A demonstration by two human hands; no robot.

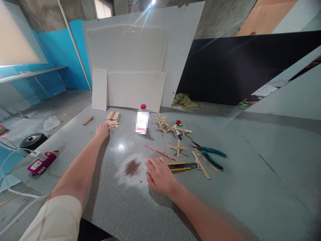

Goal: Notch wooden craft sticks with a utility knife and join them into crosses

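Observation:
My left hand (102, 130) reaches to the far left part of the table. Its fingers are closed at the edge of loose wooden craft sticks (114, 125), seemingly gripping one; the fingertips are partly hidden. Just behind lies a banded stack of craft sticks (113, 115). My right hand (160, 174) rests low over the table, fingers curled together; whatever may be inside is hidden. Beside it lies a yellow and black utility knife (184, 166), its near end behind my fingers. A red patterned pencil (160, 152) lies beyond that hand.
Crossed craft sticks (178, 147), a stick pile (163, 124) and green-handled pliers (209, 154) lie to the right. A blurred red-capped bottle (142, 122) stands mid-table. Brown dust (132, 167) lies between my arms. A magenta glue gun (42, 163) with a cord sits left.

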